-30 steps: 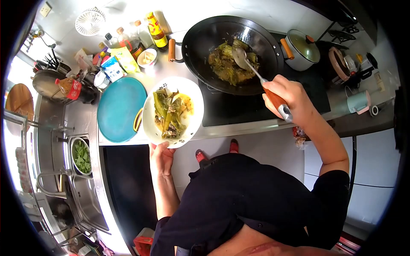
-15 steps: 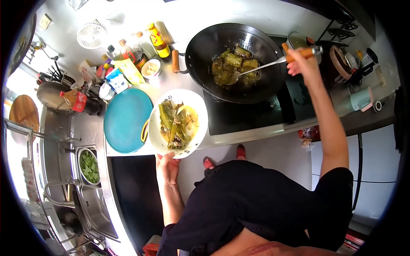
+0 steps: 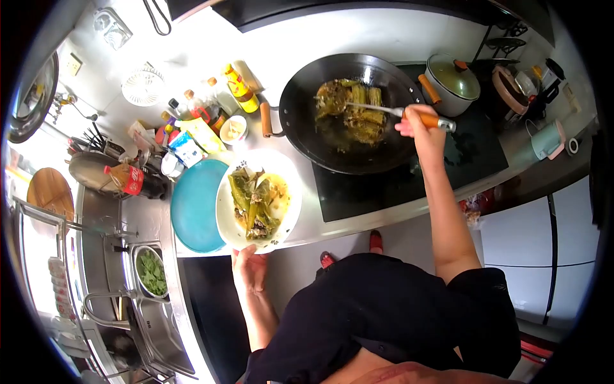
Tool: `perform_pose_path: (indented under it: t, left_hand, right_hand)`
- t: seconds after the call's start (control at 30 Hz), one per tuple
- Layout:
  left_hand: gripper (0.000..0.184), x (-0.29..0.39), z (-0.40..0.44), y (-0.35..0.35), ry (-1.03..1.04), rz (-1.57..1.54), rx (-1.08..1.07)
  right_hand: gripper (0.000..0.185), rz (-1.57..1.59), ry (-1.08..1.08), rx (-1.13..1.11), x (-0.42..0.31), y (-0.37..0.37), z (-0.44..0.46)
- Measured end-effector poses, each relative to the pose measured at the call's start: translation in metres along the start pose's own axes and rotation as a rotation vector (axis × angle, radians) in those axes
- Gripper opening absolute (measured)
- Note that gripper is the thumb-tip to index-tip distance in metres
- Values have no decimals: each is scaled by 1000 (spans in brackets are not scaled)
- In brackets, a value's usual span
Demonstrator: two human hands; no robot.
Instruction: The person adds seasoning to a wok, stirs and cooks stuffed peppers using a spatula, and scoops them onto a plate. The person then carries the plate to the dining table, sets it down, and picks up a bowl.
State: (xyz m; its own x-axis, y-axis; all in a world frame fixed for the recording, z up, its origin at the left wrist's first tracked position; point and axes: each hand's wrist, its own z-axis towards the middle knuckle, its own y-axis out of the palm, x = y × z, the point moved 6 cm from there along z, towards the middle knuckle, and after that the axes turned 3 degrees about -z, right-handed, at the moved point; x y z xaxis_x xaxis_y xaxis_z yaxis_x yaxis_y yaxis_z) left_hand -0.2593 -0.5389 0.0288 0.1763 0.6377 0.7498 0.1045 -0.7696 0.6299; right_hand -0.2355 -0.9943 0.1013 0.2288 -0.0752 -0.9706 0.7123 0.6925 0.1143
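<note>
The left hand (image 3: pixel 251 265) grips the near rim of a white dish (image 3: pixel 272 161), thumb above and fingers beneath; cooked green vegetables (image 3: pixel 256 201) lie in it. A round teal board (image 3: pixel 195 211) on the worktop (image 3: pixel 308 221) is just left of the dish. Farther forward, the right hand's (image 3: pixel 420 131) fingers clasp the wooden handle of a metal spoon (image 3: pixel 400 112), its tip among cooked vegetables (image 3: pixel 366 121) in a black wok (image 3: pixel 300 137). Beyond the dish stands a yellow-capped bottle (image 3: pixel 240 89).
</note>
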Motion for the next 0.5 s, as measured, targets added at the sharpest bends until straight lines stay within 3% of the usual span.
perform_pose_path:
  t: [0.2, 0.5]
  left_hand:
    - [66, 15, 1, 21, 46, -5, -71]
    - [64, 19, -12, 49, 65, 47, -246]
  right_hand:
    - [18, 155, 31, 11, 8, 5, -9]
    - [25, 207, 30, 75, -21, -88, -66]
